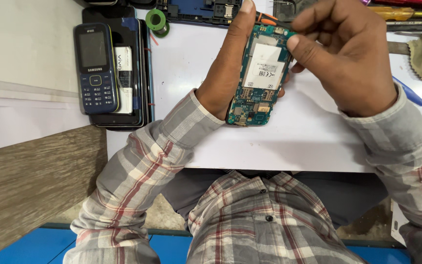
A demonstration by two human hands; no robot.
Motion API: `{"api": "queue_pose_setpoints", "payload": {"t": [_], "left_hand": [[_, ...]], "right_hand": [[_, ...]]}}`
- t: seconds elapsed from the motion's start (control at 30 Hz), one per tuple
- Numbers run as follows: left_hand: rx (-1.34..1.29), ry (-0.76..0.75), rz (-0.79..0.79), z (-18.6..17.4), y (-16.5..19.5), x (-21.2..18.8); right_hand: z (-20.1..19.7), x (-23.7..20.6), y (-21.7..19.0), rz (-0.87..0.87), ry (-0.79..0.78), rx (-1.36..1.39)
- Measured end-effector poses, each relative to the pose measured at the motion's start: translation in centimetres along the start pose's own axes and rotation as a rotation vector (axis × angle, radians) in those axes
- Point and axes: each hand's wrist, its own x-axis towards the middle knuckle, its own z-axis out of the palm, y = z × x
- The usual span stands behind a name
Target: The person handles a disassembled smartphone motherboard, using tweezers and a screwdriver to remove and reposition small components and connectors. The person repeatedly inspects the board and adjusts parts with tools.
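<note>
Between both hands, green circuit board [257, 78], left grip [230, 68] clasping it, right grip [338, 54] pinching screwdriver [268, 18].

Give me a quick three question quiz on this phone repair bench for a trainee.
1. True or false: the left hand holds the green circuit board.
2. Which tool does the right hand bring to the board's top edge? A) orange-handled screwdriver B) hammer C) scissors
3. Where does the dark blue keypad phone lie?

Key
1. True.
2. A.
3. On a stack of phones, to the left of the hands, on the white table.
</note>
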Motion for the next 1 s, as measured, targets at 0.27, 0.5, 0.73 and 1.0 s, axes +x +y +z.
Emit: {"api": "queue_pose_setpoints", "payload": {"t": [0.27, 0.5, 0.73, 1.0], "left_hand": [[-0.067, -0.08, 0.047, -0.9, -0.8, 0.7], [-0.103, -0.099, 0.047, -1.3, -1.1, 0.8], [-0.2, -0.108, 0.068, -1.4, -1.3, 0.9], [-0.071, -0.114, 0.108, -1.9, -1.2, 0.9]], "right_hand": [[-0.7, 0.1, 0.2, 0.083, -0.056, 0.208], [-2.1, 0.1, 1.7, 0.117, -0.15, 0.343], [-2.6, 0.3, 1.9, 0.144, -0.149, 0.393], [-2.6, 0.3, 1.6, 0.122, -0.14, 0.405]]}}
